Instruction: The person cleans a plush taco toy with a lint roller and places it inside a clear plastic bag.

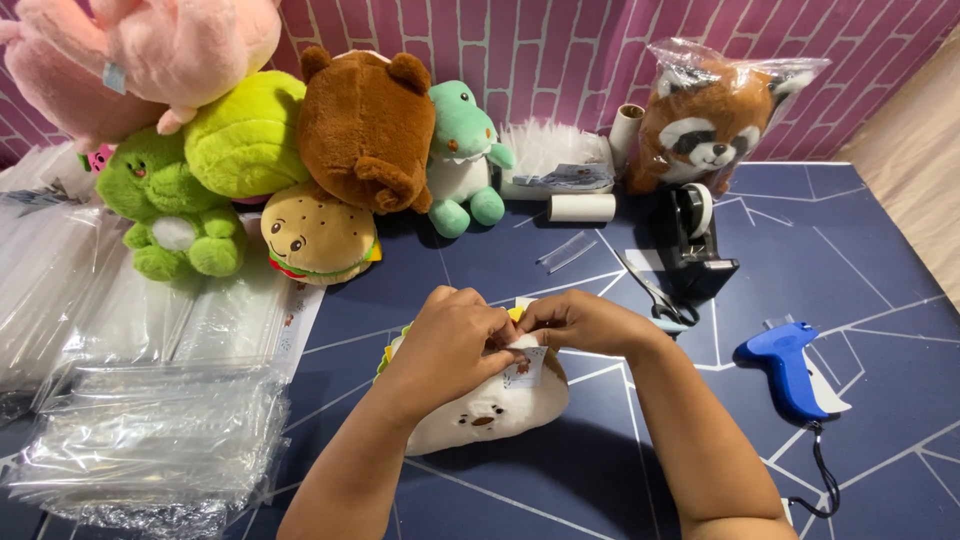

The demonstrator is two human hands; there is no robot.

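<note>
A cream taco-shaped plush toy with a small brown face lies on the dark blue table in front of me. My left hand presses on its top, fingers bent. My right hand meets it from the right, and both pinch a small white paper tag at the plush's upper edge. A bit of yellow and green trim shows at the plush's left and top.
Stacks of clear plastic bags fill the left. Plush toys line the back: green frog, burger, brown bear, green dinosaur, bagged red panda. Tape dispenser, scissors and blue tagging gun lie right.
</note>
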